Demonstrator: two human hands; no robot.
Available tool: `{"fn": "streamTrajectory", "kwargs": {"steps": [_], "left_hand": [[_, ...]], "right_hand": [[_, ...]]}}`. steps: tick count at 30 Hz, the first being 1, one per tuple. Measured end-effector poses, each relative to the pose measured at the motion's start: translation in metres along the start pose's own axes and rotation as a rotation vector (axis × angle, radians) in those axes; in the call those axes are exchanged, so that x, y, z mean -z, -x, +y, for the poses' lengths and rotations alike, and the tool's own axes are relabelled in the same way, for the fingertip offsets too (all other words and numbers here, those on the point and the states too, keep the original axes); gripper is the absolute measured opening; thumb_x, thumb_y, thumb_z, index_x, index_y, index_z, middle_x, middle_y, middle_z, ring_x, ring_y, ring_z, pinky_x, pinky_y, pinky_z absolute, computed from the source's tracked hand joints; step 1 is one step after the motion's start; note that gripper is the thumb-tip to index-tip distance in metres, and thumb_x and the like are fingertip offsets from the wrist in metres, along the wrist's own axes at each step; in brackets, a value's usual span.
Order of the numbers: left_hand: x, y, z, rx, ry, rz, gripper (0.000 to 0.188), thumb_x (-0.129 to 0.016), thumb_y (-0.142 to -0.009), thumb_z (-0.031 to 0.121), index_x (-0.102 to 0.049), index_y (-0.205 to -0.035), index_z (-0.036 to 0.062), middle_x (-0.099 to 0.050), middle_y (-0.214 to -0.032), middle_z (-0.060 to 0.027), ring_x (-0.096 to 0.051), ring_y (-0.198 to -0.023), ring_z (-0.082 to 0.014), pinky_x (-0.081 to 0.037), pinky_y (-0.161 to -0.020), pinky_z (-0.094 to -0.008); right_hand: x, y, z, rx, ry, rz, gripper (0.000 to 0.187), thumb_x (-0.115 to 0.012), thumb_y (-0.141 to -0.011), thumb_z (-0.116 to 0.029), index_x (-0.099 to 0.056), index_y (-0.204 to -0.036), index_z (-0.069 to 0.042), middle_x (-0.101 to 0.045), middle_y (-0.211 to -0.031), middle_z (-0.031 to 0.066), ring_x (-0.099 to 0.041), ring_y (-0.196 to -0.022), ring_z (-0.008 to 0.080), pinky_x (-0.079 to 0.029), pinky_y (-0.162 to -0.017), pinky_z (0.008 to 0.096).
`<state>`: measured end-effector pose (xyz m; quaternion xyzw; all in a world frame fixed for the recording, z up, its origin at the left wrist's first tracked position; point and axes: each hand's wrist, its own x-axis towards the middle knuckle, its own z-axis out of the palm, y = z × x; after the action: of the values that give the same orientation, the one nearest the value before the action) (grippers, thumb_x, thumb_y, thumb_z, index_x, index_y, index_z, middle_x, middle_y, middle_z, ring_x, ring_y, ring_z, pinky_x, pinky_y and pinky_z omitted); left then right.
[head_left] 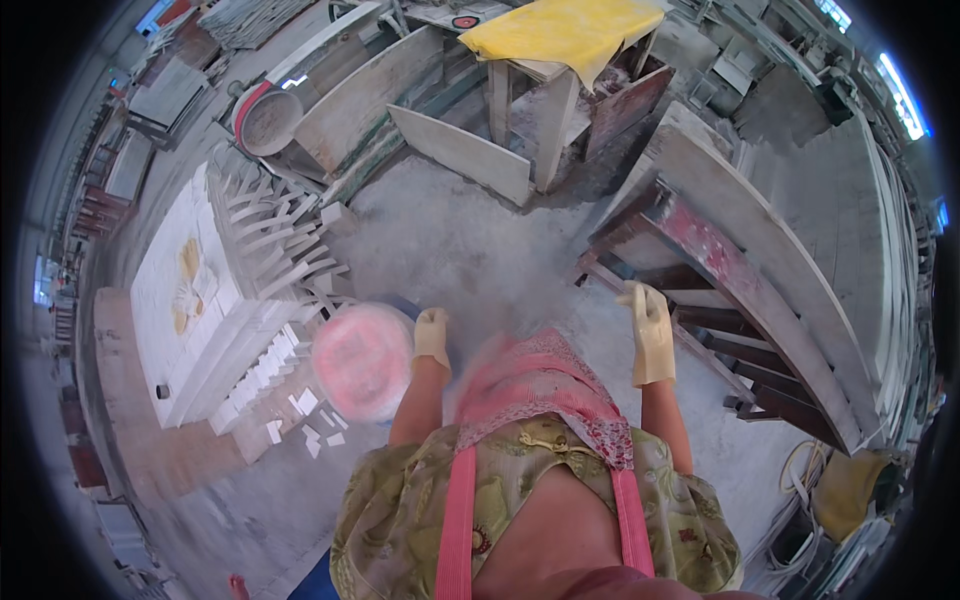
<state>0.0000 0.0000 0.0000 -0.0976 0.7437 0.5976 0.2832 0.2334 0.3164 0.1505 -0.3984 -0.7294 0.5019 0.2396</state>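
Note:
My left hand (pixel 432 336), in a cream rubber glove, hangs beside a round stool seat (pixel 362 362) coloured pink and white. Its fingers are curled in, and nothing shows in them. Further right, my right hand (pixel 649 318) wears a matching glove and is held up near a dark slatted frame (pixel 700 300). Its fingers are loosely bent and partly apart, with no object visible between them. Between my arms hangs a pink apron (pixel 545 385), its lower edge blurred.
To the left, white slabs (pixel 180 290) are stacked beside curved pale strips (pixel 275 235) and small white pieces (pixel 318 415). Ahead, a yellow cloth (pixel 560 35) covers a stand, with a leaning board (pixel 460 150) before it. Large slabs (pixel 770 220) lean at right; hoses (pixel 800 500) lie below them.

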Motion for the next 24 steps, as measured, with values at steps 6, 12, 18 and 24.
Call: {"fn": "streamTrajectory", "kwargs": {"steps": [6,12,18,24], "left_hand": [[-0.021,-0.076,0.022,-0.006,-0.02,0.033,0.033,-0.067,-0.093,0.027,-0.061,-0.114,0.0017,-0.068,-0.097,-0.006,-0.063,-0.09,-0.0139,-0.049,-0.084,-0.0276],[-0.033,-0.138,0.083,-0.12,0.053,0.122,0.032,-0.068,-0.095,0.027,-0.063,-0.111,0.0003,-0.07,-0.101,-0.0085,-0.066,-0.093,-0.0149,-0.051,-0.081,-0.0265],[-0.076,-0.169,0.189,-0.201,-0.073,0.07,0.039,-0.062,-0.098,0.034,-0.064,-0.122,0.0029,-0.069,-0.109,-0.0098,-0.063,-0.103,-0.0201,-0.048,-0.093,-0.0325],[-0.191,-0.185,0.286,-0.721,-0.188,-0.147,0.031,-0.058,-0.102,0.024,-0.067,-0.124,0.0035,-0.071,-0.112,-0.0124,-0.065,-0.111,-0.0246,-0.048,-0.098,-0.0339]], "right_hand": [[-0.064,-0.077,-0.053,0.005,-0.058,-0.038,0.03,-0.056,-0.105,-0.023,-0.068,-0.116,0.002,-0.069,-0.078,0.0086,-0.064,-0.071,0.0132,-0.051,-0.074,0.029],[-0.1,-0.158,-0.086,-0.052,-0.248,-0.134,0.027,-0.053,-0.107,-0.025,-0.069,-0.114,-0.005,-0.055,-0.065,0.0001,-0.048,-0.058,0.0061,-0.038,-0.055,0.024],[-0.119,-0.234,-0.126,-0.001,-0.174,-0.14,0.037,-0.052,-0.106,-0.037,-0.072,-0.098,-0.007,-0.045,-0.059,-0.0042,-0.041,-0.054,0.0053,-0.033,-0.052,0.0247],[-0.128,-0.262,-0.128,-0.226,-0.235,-0.045,0.048,-0.051,-0.106,-0.046,-0.071,-0.093,-0.004,-0.046,-0.055,-0.0036,-0.04,-0.049,0.0065,-0.032,-0.048,0.0256]]}}
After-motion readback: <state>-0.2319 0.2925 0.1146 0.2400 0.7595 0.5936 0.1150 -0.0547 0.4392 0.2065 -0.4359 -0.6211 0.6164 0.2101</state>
